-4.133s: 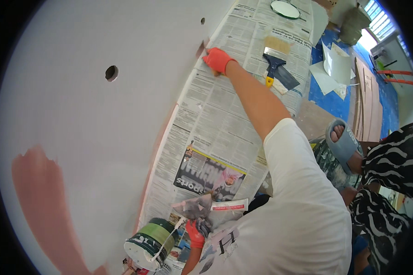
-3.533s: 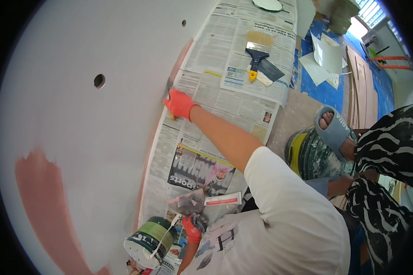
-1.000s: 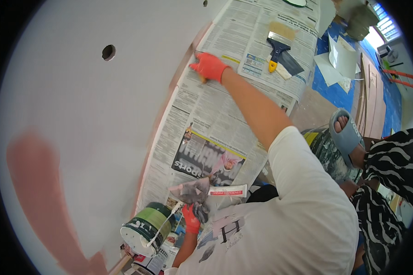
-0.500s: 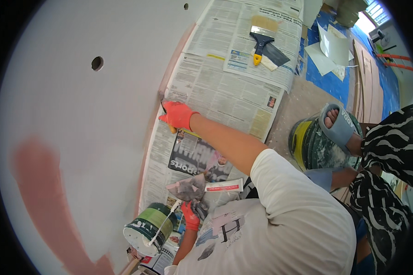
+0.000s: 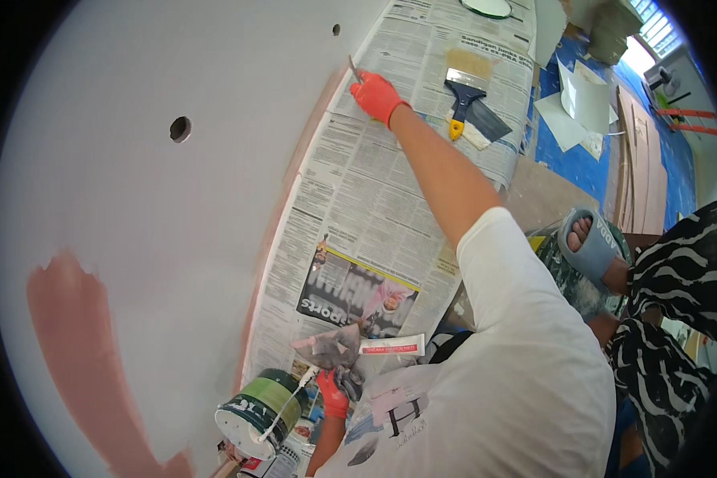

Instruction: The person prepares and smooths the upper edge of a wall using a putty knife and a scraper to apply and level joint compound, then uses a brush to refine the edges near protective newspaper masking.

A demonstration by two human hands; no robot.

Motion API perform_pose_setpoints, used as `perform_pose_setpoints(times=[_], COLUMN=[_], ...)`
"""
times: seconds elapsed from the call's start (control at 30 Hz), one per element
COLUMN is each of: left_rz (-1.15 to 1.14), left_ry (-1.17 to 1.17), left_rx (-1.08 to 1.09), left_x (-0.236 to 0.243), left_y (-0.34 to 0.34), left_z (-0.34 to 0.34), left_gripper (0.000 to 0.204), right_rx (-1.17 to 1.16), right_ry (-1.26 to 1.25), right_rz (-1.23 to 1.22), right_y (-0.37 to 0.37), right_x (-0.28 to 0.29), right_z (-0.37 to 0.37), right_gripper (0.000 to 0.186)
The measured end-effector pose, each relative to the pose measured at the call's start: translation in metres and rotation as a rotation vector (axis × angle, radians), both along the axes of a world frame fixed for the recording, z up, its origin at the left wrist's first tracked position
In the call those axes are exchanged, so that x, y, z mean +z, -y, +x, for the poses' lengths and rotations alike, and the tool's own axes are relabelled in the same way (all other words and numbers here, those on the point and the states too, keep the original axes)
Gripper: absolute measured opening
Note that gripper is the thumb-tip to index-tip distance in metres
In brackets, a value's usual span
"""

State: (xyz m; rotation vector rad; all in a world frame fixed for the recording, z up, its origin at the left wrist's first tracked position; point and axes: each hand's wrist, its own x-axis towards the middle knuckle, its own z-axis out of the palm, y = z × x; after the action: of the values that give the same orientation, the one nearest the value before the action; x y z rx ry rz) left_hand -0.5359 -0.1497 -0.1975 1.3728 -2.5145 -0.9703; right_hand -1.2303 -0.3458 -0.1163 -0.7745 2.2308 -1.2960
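My right hand (image 5: 377, 97), in a red glove, reaches far along the foot of the pale wall (image 5: 175, 215). It is closed on a thin putty knife (image 5: 353, 67), whose tip is at a pink filler band (image 5: 288, 191) along the wall's lower edge. My left hand (image 5: 331, 395), also red-gloved, is low beside the green bucket (image 5: 269, 396). Its fingers are wrapped round a broad blade (image 5: 331, 347) smeared with pinkish-grey filler; dark fingers or a grip under it are hard to make out. A white-and-red tube (image 5: 393, 346) lies beside the blade.
Newspaper (image 5: 358, 191) covers the floor along the wall. A wide paintbrush (image 5: 464, 92) lies there over a flat dark scraper (image 5: 488, 119). A round lid (image 5: 487, 7) is at the far end. Another person's sandalled foot (image 5: 588, 239) rests by a dark bucket (image 5: 570, 275). The wall has holes (image 5: 180, 130).
My right hand has moved farther along the wall's foot with the putty knife. My left hand stays by the bucket with the blade. The view has shifted slightly, bringing the round lid in.
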Motion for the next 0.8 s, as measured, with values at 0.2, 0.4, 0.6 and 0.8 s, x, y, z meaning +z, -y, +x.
perform_pose_setpoints(times=[0.2,0.4,0.6,0.8], left_rz=[0.020,-0.052,-0.087,0.051], left_ry=[-0.007,-0.004,-0.015,-0.080], left_rx=[-0.024,-0.059,-0.073,-0.010], left_x=[-0.001,0.004,0.003,-0.006], left_y=[0.004,-0.002,0.003,0.006], left_z=[0.001,-0.003,-0.007,-0.002], left_gripper=[0.041,0.041,0.043,0.040], right_rx=[0.095,0.221,0.316,0.386], right_ry=[-0.054,-0.234,-0.259,-0.282], right_rz=[0.097,0.118,0.083,0.114], right_y=[0.018,-0.004,-0.016,-0.021], right_x=[-0.015,-0.014,-0.032,-0.027], right_z=[-0.013,0.076,0.150,0.207], right_gripper=[0.052,0.047,0.045,0.047])
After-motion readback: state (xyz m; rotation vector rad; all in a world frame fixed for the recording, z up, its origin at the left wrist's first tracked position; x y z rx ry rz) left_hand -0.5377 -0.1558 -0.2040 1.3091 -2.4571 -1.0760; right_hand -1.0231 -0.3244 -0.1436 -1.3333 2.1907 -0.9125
